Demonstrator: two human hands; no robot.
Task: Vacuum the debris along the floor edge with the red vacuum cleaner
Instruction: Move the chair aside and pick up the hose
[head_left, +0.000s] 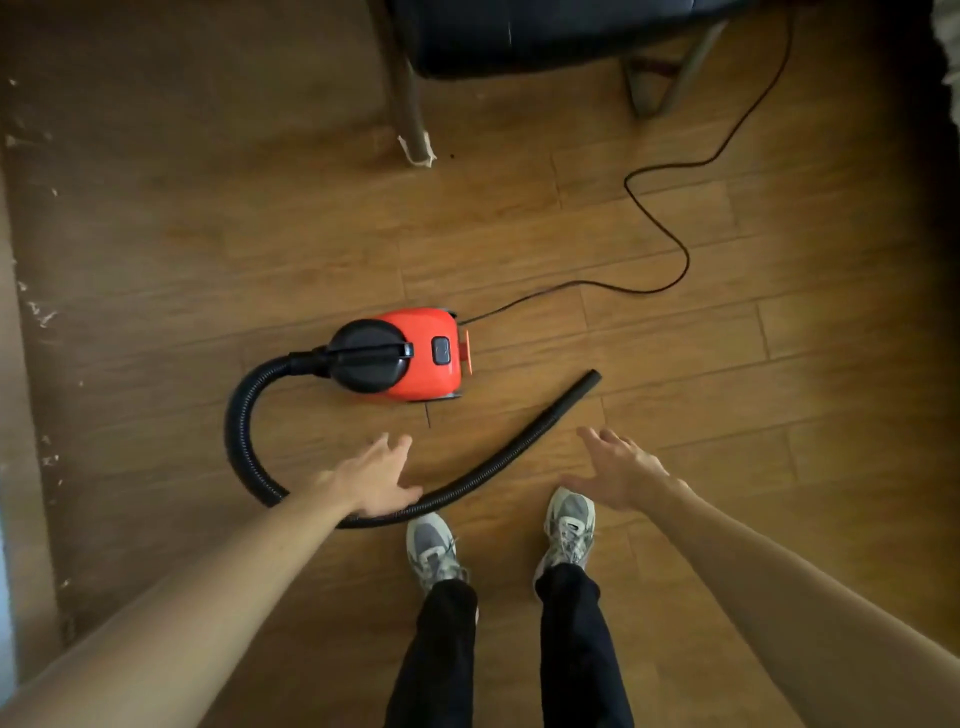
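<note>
— So, how would you start this well?

— Honestly, by taking the hose (363, 512) near its free end rather than mid-loop. The open tip lies on the floor to my right, past my right hand (621, 475), so that hand is the natural one to pick it up. A grasp close to the tip should give me aim along the edge; a grasp further back would likely leave the end flopping about.

— And what are your hands holding now?

— Nothing. My left hand (376, 480) is spread, fingers (395, 447) fanned, palm down over the curve of the hose. It hides a stretch of the hose, and I cannot tell whether it touches it or hovers just above. My right hand is also open, fingers loose and apart, above bare floor (727, 389) near the hose but not on it.

— Where is the vacuum?

— Ahead of me, red with a black top, sitting on the wood just beyond my left hand. The hose leaves its left side, swings round in a wide loop past my shoes (431, 551), and runs up to the right. Its cord (670, 228) snakes off toward a chair (519, 36) at the top.

— And the debris?

— Pale flecks (44, 314) along the floor's left edge, well apart from the hose tip. I'd judge I'll need to lift the tip, turn left, and maybe drag the vacuum closer, minding the loop around my feet.
</note>
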